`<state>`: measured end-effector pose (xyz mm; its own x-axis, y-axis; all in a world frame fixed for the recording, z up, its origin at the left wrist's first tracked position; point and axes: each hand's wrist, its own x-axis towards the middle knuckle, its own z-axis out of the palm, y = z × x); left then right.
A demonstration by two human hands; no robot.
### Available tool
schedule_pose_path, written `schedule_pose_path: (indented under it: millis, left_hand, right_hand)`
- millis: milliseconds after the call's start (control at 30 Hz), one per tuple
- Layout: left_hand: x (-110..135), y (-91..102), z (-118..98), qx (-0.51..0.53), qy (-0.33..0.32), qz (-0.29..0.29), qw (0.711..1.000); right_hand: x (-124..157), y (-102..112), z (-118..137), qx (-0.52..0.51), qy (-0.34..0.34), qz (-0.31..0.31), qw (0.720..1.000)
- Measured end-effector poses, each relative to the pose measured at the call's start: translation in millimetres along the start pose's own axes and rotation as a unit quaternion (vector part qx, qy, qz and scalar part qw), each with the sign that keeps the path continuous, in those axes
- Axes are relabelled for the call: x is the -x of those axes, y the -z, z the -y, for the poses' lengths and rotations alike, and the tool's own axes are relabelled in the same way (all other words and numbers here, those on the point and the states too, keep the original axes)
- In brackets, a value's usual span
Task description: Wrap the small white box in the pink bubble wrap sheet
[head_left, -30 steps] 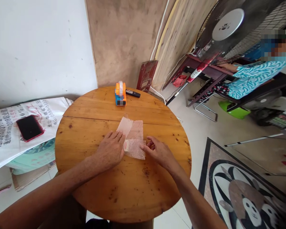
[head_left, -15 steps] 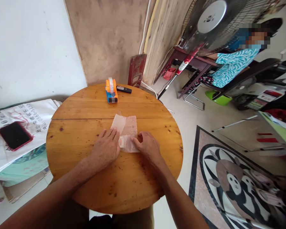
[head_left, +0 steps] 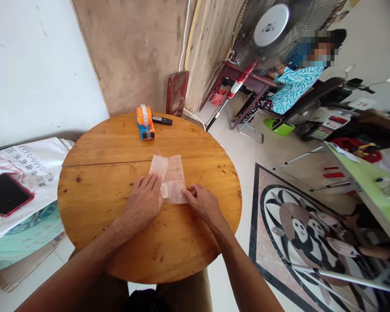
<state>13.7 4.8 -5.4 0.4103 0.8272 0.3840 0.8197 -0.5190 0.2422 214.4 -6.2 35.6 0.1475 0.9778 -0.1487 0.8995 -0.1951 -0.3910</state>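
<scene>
A translucent sheet of bubble wrap [head_left: 175, 170] lies partly folded on the round wooden table [head_left: 156, 247]. My left hand [head_left: 144, 197] rests flat across its left side, fingers stretched out and close together. Beside those fingertips, a small pale piece [head_left: 164, 190] shows in or under the film; its kind is unclear. At the wrap's lower right edge, my right hand [head_left: 202, 201] has the film pinched between thumb and fingers.
An orange and blue tape dispenser [head_left: 145, 123] and a black handheld device [head_left: 162, 120] stand at the table's far side. To the left, a phone [head_left: 7, 195] lies on a white sack [head_left: 35, 162]. A fan [head_left: 263, 34] and a seated person [head_left: 297, 89] are at the right.
The camera view has turned slightly right, so the scene sits further left. Both hands stay on the bubble wrap; the right fingers look a little more closed on its edge.
</scene>
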Motion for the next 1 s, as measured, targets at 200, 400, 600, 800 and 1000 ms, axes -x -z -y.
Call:
schedule_pose_path:
  millis: [200, 400, 600, 800, 1000]
  left_hand:
    - [1, -1.3, 2, 0.025, -0.001, -0.013, 1.000]
    - [0, 3.2, 2, 0.038, -0.001, -0.018, 0.999]
    - [-3, 14.6, 5, 0.068, 0.012, -0.029, 0.997]
    - [-5, 19.7, 5, 0.095, 0.003, -0.032, 0.995]
    - [-5, 16.8, 7, 0.114, 0.008, -0.046, 0.992]
  right_hand:
    - [-1, -9, 8, -0.051, 0.015, 0.029, 0.998]
    - [4, -19, 8, -0.236, 0.037, -0.057, 0.969]
    - [7, -29, 23, -0.406, 0.031, -0.084, 0.909]
    - [8, -31, 36, -0.453, 0.044, -0.064, 0.888]
    - [15, -31, 45, -0.474, 0.040, -0.033, 0.879]
